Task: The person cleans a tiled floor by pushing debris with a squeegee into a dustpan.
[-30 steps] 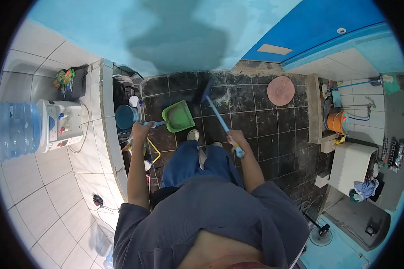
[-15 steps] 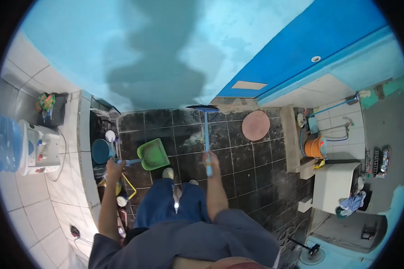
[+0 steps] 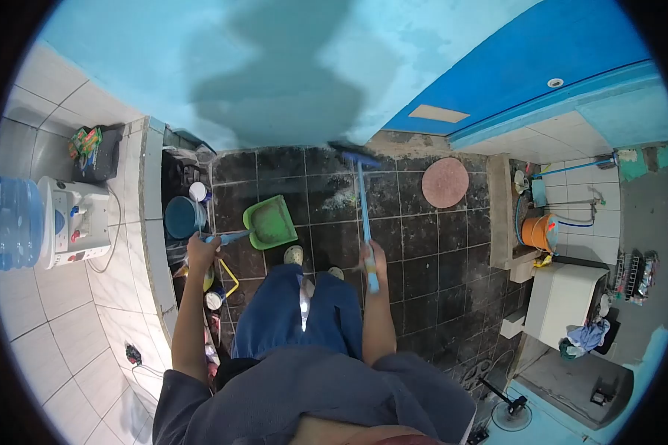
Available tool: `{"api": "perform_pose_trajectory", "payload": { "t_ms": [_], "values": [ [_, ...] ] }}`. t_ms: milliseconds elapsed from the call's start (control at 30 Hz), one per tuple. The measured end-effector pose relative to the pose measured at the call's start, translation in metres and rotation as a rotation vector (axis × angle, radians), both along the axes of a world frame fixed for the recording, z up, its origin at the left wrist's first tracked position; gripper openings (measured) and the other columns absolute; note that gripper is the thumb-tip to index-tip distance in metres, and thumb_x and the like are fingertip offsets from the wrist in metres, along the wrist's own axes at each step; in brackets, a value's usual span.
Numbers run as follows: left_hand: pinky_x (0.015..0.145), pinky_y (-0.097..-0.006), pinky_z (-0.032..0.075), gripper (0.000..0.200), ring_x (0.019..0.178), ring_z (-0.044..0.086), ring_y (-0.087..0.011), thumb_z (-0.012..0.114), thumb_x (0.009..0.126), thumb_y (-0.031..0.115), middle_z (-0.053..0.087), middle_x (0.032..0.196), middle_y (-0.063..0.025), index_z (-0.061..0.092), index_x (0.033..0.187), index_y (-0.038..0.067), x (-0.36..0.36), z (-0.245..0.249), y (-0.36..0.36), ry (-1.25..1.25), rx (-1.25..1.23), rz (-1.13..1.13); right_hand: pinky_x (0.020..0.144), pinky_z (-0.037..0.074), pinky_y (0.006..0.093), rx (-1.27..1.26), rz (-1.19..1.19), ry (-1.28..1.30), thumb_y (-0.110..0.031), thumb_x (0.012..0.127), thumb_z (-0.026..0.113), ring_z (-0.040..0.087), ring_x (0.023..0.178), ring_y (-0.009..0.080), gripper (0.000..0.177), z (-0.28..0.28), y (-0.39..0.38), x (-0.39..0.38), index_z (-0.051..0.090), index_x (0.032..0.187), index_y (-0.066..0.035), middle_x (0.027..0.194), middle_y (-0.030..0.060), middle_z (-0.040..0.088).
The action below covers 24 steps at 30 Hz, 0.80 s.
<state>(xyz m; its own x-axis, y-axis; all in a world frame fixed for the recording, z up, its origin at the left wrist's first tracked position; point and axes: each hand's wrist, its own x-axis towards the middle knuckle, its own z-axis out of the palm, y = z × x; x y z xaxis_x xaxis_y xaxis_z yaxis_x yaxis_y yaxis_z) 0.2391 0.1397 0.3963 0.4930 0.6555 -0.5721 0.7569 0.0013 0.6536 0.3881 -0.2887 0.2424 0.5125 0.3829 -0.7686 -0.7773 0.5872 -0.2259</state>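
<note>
Closed round the blue handle of a green dustpan (image 3: pixel 272 222) is my left hand (image 3: pixel 202 252). The pan lies at or just above the dark tiled floor, left of my feet. My right hand (image 3: pixel 372 256) grips the light blue handle of a broom (image 3: pixel 364 194). Its dark bristle head is at the foot of the blue wall, slightly blurred. Pale debris (image 3: pixel 341 199) is scattered on the tiles between the broom and the dustpan.
A round pink mat (image 3: pixel 445 182) lies on the floor at right. Left of me, a blue bucket (image 3: pixel 184 216) sits under the tiled counter, with a water dispenser (image 3: pixel 74 222) beyond. An orange bucket (image 3: pixel 539 233) stands at right near a white appliance (image 3: pixel 564 300).
The whole view has shifted slightly, with the scene moving right. The broom head has tilted and moved a little along the wall base. Both hands keep their holds.
</note>
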Motion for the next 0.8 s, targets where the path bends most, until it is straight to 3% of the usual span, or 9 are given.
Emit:
{"api": "perform_pose_trajectory", "payload": {
  "t_ms": [33, 233, 300, 400, 500, 567, 633, 733, 800],
  "values": [
    [0.043, -0.0308, 0.051, 0.044, 0.055, 0.062, -0.0235, 0.065, 0.067, 0.014, 0.059, 0.078, -0.0183, 0.047, 0.098, -0.013, -0.001, -0.004, 0.001, 0.013, -0.003, 0.002, 0.037, 0.034, 0.0227, -0.146, 0.203, -0.229, -0.023, 0.088, 0.043, 0.041, 0.042, 0.0115, 0.023, -0.01, 0.008, 0.009, 0.043, 0.073, -0.006, 0.054, 0.0017, 0.041],
    [0.043, -0.0304, 0.052, 0.037, 0.055, 0.062, -0.024, 0.065, 0.067, 0.013, 0.059, 0.078, -0.0174, 0.048, 0.09, -0.011, -0.003, -0.022, 0.006, -0.035, 0.038, -0.002, 0.037, 0.032, 0.0237, -0.189, 0.117, -0.114, -0.025, 0.089, 0.04, 0.04, 0.041, 0.0123, 0.03, -0.037, 0.03, 0.001, 0.041, 0.064, -0.008, 0.05, 0.0005, 0.039],
    [0.044, -0.0297, 0.052, 0.037, 0.057, 0.062, -0.0239, 0.065, 0.067, 0.013, 0.059, 0.078, -0.0172, 0.049, 0.09, -0.011, 0.004, -0.003, 0.001, -0.008, 0.058, -0.026, 0.036, 0.033, 0.0232, -0.266, 0.274, 0.036, -0.023, 0.088, 0.043, 0.041, 0.042, 0.0116, 0.022, -0.036, 0.004, -0.038, 0.04, 0.073, -0.008, 0.053, 0.0016, 0.041],
    [0.044, -0.0293, 0.052, 0.034, 0.057, 0.062, -0.0234, 0.064, 0.067, 0.013, 0.059, 0.078, -0.0173, 0.05, 0.088, -0.011, 0.0, -0.003, -0.003, -0.038, 0.069, -0.026, 0.036, 0.035, 0.0231, -0.212, 0.107, 0.222, -0.022, 0.088, 0.045, 0.041, 0.043, 0.011, 0.017, -0.003, -0.014, -0.058, 0.037, 0.081, -0.009, 0.057, 0.003, 0.042],
    [0.044, -0.0298, 0.052, 0.034, 0.057, 0.062, -0.0228, 0.064, 0.067, 0.013, 0.059, 0.075, -0.0173, 0.05, 0.086, -0.011, 0.005, 0.007, -0.003, -0.043, 0.103, -0.056, 0.036, 0.036, 0.0237, -0.11, 0.147, 0.21, -0.021, 0.088, 0.046, 0.041, 0.044, 0.0108, 0.016, 0.012, -0.031, -0.06, 0.035, 0.085, -0.011, 0.06, 0.0039, 0.043],
    [0.044, -0.0299, 0.052, 0.034, 0.057, 0.062, -0.0228, 0.064, 0.067, 0.013, 0.059, 0.074, -0.0176, 0.05, 0.087, -0.011, 0.007, 0.001, -0.002, -0.061, 0.062, -0.023, 0.036, 0.036, 0.0227, -0.174, 0.228, 0.13, -0.022, 0.088, 0.046, 0.041, 0.043, 0.0103, 0.017, 0.034, -0.019, -0.058, 0.036, 0.085, -0.009, 0.058, 0.0036, 0.042],
    [0.044, -0.03, 0.052, 0.035, 0.057, 0.062, -0.0229, 0.064, 0.067, 0.012, 0.059, 0.073, -0.0179, 0.049, 0.088, -0.012, 0.006, -0.003, -0.002, -0.07, 0.022, 0.015, 0.036, 0.035, 0.0212, 0.013, 0.182, 0.019, -0.021, 0.088, 0.047, 0.04, 0.043, 0.0097, 0.017, 0.031, 0.002, -0.047, 0.039, 0.083, -0.006, 0.058, 0.0036, 0.042],
    [0.043, -0.0302, 0.051, 0.037, 0.057, 0.063, -0.0234, 0.064, 0.068, 0.012, 0.059, 0.072, -0.0189, 0.048, 0.089, -0.014, 0.005, -0.003, -0.004, -0.037, 0.034, -0.031, 0.037, 0.036, 0.0231, -0.065, 0.306, -0.2, -0.026, 0.089, 0.045, 0.041, 0.042, 0.011, 0.023, -0.019, 0.041, -0.016, 0.043, 0.079, -0.005, 0.056, 0.0037, 0.043],
    [0.04, -0.0292, 0.05, 0.039, 0.054, 0.062, -0.0231, 0.065, 0.067, 0.011, 0.059, 0.073, -0.0193, 0.048, 0.09, -0.014, 0.007, -0.003, -0.003, -0.026, 0.087, -0.057, 0.038, 0.036, 0.0261, -0.066, 0.099, 0.2, -0.031, 0.089, 0.041, 0.042, 0.041, 0.0136, 0.03, -0.055, 0.065, -0.004, 0.047, 0.074, -0.005, 0.054, 0.0035, 0.044]
  ]
}}
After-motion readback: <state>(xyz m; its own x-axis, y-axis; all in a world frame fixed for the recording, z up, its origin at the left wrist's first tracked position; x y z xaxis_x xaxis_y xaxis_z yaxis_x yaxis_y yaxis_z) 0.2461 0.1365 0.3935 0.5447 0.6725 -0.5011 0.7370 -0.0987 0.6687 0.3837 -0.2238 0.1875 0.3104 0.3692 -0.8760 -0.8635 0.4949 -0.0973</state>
